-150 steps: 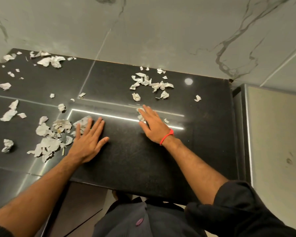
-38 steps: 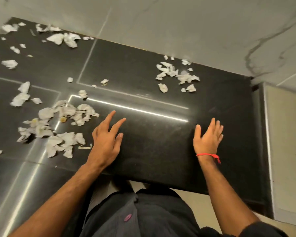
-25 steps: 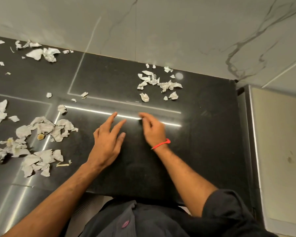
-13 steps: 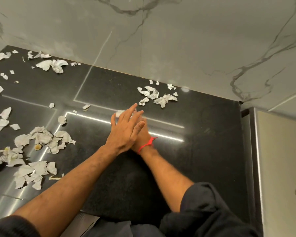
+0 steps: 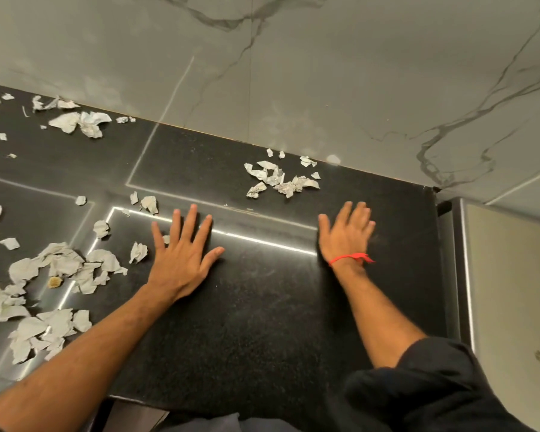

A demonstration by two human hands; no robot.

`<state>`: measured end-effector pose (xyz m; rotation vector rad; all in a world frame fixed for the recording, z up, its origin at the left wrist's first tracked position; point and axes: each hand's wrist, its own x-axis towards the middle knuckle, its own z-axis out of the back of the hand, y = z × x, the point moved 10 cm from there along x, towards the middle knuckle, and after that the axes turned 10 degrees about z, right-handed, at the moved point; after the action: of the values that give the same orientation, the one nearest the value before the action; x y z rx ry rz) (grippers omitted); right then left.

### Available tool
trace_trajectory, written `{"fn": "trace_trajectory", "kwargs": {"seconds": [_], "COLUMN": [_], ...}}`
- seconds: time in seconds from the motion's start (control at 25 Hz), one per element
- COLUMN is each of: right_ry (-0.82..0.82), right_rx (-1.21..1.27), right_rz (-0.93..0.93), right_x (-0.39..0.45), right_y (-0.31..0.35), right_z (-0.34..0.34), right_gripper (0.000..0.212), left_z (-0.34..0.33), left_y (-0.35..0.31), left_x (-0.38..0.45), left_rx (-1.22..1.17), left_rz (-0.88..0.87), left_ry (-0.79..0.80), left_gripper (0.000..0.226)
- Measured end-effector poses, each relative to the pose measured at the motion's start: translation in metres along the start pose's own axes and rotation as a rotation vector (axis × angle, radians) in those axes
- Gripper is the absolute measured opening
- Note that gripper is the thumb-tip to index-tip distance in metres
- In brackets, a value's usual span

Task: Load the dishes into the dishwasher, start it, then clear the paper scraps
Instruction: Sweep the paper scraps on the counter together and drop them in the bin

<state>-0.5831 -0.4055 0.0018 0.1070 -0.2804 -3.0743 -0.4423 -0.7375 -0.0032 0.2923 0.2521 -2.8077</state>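
In the head view, both hands lie flat on the black desk [image 5: 262, 322], palms down, and neither of them holds anything. The left hand [image 5: 181, 260] has its fingers straight and spread wide, the thumb pointing to the right. The right hand [image 5: 345, 235] is also opened with straight fingers, a little blurred, and a red thread bracelet [image 5: 351, 257] goes around its wrist. The two hands are well apart from each other, with a bare part of the desk between them.

The paper scraps are all on the desk, in several groups. One small group [image 5: 278, 180] lies near the back edge, beyond the hands and between them, close to the wall. A big loose pile [image 5: 66, 269] lies at the left of the left hand; one crumpled piece [image 5: 138, 252] is just beside the little finger, and another small piece seems to touch the hand at this side (I cannot tell it surely). More scraps [image 5: 78, 121] lie in the far left corner of the desk, and single bits are scattered between these groups.

Behind the desk stands a grey marble wall [image 5: 293, 73] with dark veins. At the right, just beside the desk, there is a pale surface with a metal edge [image 5: 512, 275]. A dark sleeve [image 5: 434, 385] covers the right upper arm.
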Motion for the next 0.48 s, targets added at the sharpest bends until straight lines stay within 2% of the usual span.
{"fn": "trace_trajectory", "kwargs": {"seconds": [0.08,0.16,0.24,0.28,0.32,0.36,0.4,0.48], "right_ry": [0.036,0.056,-0.213,-0.349,-0.392,-0.326,-0.176,0.092], "right_rx": [0.119,0.482,0.728,0.665,0.547,0.427,0.343,0.204], "right_rz": [0.293,0.486,0.432,0.355,0.282,0.219,0.186,0.217], "right_x": [-0.007,-0.015,0.010,0.028,0.049,0.070,0.086,0.094], "right_y": [0.089,0.153,0.142,0.123,0.105,0.093,0.089,0.103], "right_z": [-0.017,-0.015,0.023,0.040,0.050,0.048,0.037,0.008], "right_gripper": [0.065,0.046,0.027,0.022,0.022,0.030,0.041,0.061], "left_z": [0.014,0.037,0.065,0.077,0.086,0.090,0.091,0.088], "left_y": [-0.032,-0.059,-0.070,-0.068,-0.064,-0.059,-0.053,-0.045], "left_x": [0.009,0.018,0.025,0.028,0.031,0.035,0.039,0.045], "left_rx": [-0.063,-0.175,-0.327,-0.381,-0.399,-0.378,-0.331,-0.260], "left_rz": [-0.075,-0.121,-0.170,-0.185,-0.183,-0.159,-0.122,-0.061], "left_ry": [-0.062,-0.155,-0.277,-0.327,-0.358,-0.367,-0.356,-0.322], "left_gripper": [0.071,0.053,0.030,0.022,0.015,0.016,0.024,0.037]}}
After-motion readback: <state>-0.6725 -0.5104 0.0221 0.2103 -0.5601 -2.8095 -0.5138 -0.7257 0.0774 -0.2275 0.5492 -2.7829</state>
